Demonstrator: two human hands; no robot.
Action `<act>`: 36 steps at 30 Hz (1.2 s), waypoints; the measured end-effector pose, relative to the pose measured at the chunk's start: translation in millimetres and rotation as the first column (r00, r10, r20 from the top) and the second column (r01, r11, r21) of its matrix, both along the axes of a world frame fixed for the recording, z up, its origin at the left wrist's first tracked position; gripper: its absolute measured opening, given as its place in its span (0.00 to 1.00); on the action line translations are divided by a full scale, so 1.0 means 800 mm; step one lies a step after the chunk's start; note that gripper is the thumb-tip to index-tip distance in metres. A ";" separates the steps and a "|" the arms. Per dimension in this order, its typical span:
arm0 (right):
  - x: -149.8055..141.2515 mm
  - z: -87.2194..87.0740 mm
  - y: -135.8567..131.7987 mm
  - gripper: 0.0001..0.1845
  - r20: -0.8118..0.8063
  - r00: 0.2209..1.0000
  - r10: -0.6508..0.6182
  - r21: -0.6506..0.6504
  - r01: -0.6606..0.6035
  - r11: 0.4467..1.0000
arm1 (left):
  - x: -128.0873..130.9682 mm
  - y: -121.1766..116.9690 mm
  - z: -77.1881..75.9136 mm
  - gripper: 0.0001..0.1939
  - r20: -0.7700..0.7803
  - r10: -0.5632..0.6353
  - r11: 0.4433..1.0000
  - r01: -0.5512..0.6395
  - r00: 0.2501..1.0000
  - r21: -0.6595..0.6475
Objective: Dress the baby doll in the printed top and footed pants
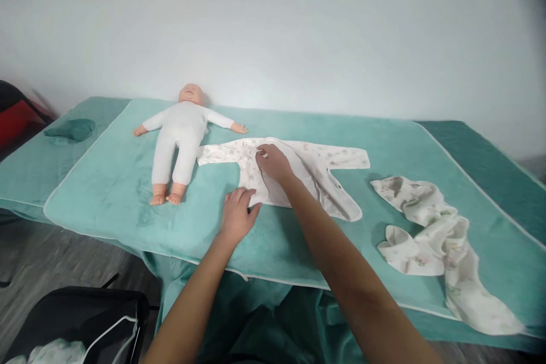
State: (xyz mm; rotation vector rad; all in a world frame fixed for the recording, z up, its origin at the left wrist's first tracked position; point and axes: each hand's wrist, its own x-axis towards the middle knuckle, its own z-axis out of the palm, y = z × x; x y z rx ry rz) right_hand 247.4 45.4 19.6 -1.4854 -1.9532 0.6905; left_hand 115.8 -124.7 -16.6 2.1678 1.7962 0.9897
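Left hand (238,215), mine by remote view: fingers a little apart, thumb out to the side, resting on the lower hem of the small white shirt (305,170). Not clamped, as far as I see; probably there to stop the cloth sliding. Right hand (275,162): fingers bent and close together over the chest part, near a front edge. Can't tell whether cloth is pinched between them. I'd read the spacing as one hand steadying low, the other handling the edge higher up.

Shirt: centre of the frame, lying on the green-covered tabletop (315,253). Thin white cloth, small faint print, plain lining showing where the front is open. Sleeves stretch out left and right, fairly flat, likely so that both sides are within reach. The front panel toward the right of the frame slants down in loose folds, with small dark fasteners along its edge.

Further out: doll (183,125) in a white suit, upper left, on its back, arms spread, feet toward me, beside one sleeve. Printed garment (429,261), lower right, twisted and crumpled. Green cushion (70,129) far left; black chair (81,310) lower left.
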 end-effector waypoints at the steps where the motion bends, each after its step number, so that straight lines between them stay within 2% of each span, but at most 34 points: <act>1: -0.004 -0.002 0.001 0.17 -0.009 1.000 -0.002 0.004 0.002 1.000 | 0.000 0.000 -0.001 0.15 0.009 0.017 1.000 -0.017 1.000 0.012; 5: -0.012 -0.017 -0.008 0.15 -0.069 0.998 -0.009 0.061 0.013 0.998 | -0.001 -0.002 -0.003 0.13 0.063 0.060 0.996 -0.063 0.996 0.061; 9: -0.007 -0.032 -0.010 0.16 -0.182 0.981 0.062 0.104 -0.043 0.994 | -0.002 -0.006 -0.005 0.12 0.253 0.163 0.981 -0.184 0.954 0.064; 12: -0.003 -0.040 -0.003 0.22 -0.266 0.955 0.130 0.126 -0.099 0.987 | -0.002 -0.010 -0.007 0.11 0.405 0.260 0.952 -0.303 0.877 0.046; 15: -0.002 -0.044 0.001 0.33 -0.310 0.923 0.230 0.152 -0.191 0.970 | -0.002 -0.013 -0.008 0.10 0.518 0.293 0.920 -0.385 0.804 0.077; 18: -0.002 -0.045 -0.001 0.35 -0.256 0.915 0.310 0.149 -0.280 0.948 | -0.002 -0.014 -0.008 0.12 0.573 0.306 0.888 -0.446 0.760 0.116; 22: -0.003 -0.043 -0.002 0.32 -0.144 0.946 0.292 0.188 -0.263 0.946 | -0.002 -0.014 -0.002 0.19 0.488 0.337 0.857 -0.476 0.806 0.195; 25: -0.005 -0.041 -0.002 0.29 -0.047 0.950 0.308 0.246 -0.288 0.925 | -0.002 -0.014 0.002 0.17 0.432 0.327 0.859 -0.455 0.840 0.235; 29: -0.008 -0.038 -0.006 0.25 0.071 0.943 0.326 0.270 -0.333 0.903 | -0.003 -0.013 0.002 0.14 0.439 0.326 0.859 -0.456 0.837 0.232; 32: -0.010 -0.035 -0.007 0.25 0.070 0.961 0.268 0.237 -0.277 0.931 | -0.005 -0.013 0.001 0.10 0.500 0.341 0.862 -0.476 0.796 0.171; 36: -0.017 -0.029 0.008 0.28 0.078 0.985 0.154 0.124 -0.163 0.979 | -0.010 -0.011 0.001 0.04 0.583 0.364 0.850 -0.515 0.726 0.111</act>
